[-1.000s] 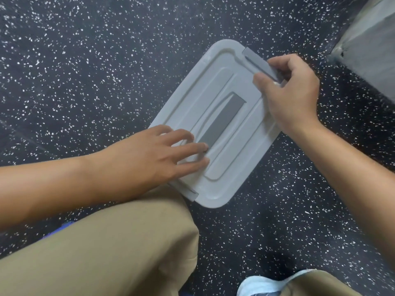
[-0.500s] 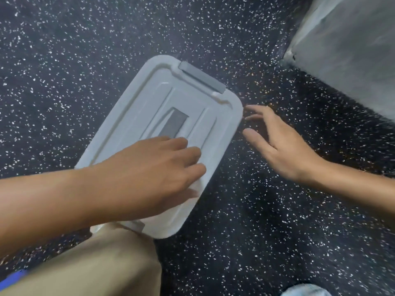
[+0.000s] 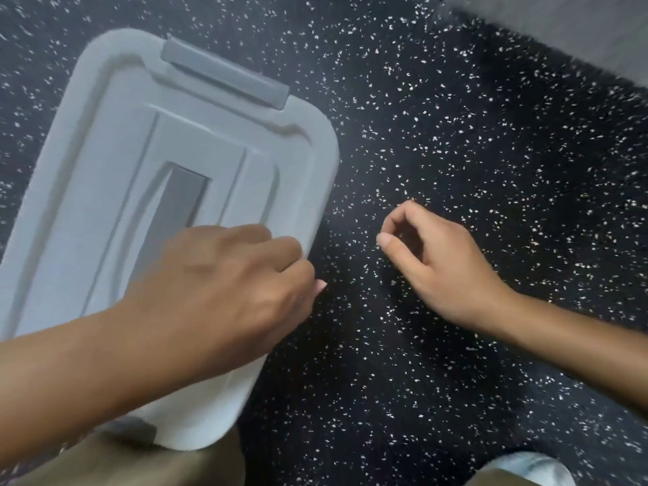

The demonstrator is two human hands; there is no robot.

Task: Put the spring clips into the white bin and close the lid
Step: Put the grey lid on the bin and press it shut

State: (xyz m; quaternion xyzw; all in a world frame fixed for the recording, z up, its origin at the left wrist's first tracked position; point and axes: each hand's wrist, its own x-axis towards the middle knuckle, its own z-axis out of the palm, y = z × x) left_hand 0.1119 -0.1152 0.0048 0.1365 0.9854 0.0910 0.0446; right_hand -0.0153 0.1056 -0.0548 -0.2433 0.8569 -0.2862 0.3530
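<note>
The white bin (image 3: 105, 177) stands on the dark speckled floor at the left with its lid on, a grey latch (image 3: 224, 77) at the far end and a grey handle strip (image 3: 179, 201) in the lid's middle. My left hand (image 3: 224, 285) lies over the lid's right edge, fingers curled at the rim. My right hand (image 3: 438, 264) hovers over the floor to the right of the bin, apart from it, fingers loosely curled with nothing in them. No spring clips are in sight.
A grey block or wall base (image 3: 561, 33) fills the top right corner. My knee in tan trousers (image 3: 133, 464) is under the bin's near end, and a light shoe (image 3: 526, 470) shows at the bottom right.
My right hand left the far latch, drew back over the floor and curled its fingers. My left hand slid from the lid's middle to its right edge. The view shifted right.
</note>
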